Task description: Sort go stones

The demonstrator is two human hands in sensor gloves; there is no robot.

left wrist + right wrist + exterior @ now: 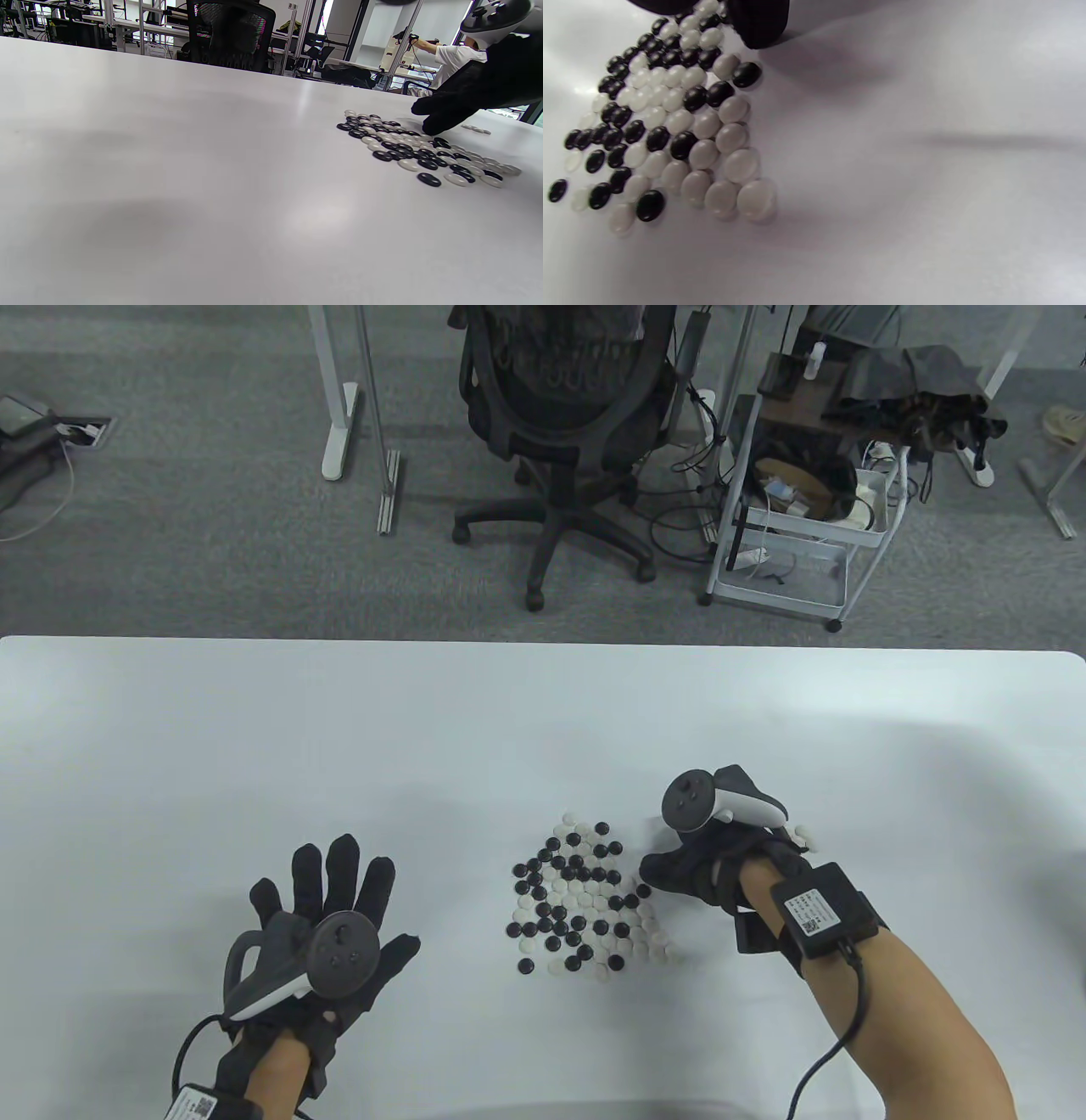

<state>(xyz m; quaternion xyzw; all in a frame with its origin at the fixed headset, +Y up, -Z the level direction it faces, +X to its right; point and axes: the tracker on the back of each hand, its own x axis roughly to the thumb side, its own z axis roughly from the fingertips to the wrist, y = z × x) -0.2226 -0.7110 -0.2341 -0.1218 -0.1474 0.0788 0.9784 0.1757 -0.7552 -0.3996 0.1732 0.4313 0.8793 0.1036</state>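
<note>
A mixed pile of black and white Go stones (585,899) lies flat on the white table (254,729), right of centre. It also shows in the left wrist view (415,148) and the right wrist view (670,118). My right hand (670,874) reaches down at the pile's right edge with its fingers drawn together; a fingertip (759,25) hangs just above a black stone (747,74). Whether it holds a stone is hidden. A few white stones (802,838) lie apart, behind the right hand. My left hand (327,908) is spread flat and empty, left of the pile.
Beyond the table's far edge stand a black office chair (564,407) and a white wire cart (797,500) on the grey carpet. Bare table surface surrounds the pile on the left and at the back.
</note>
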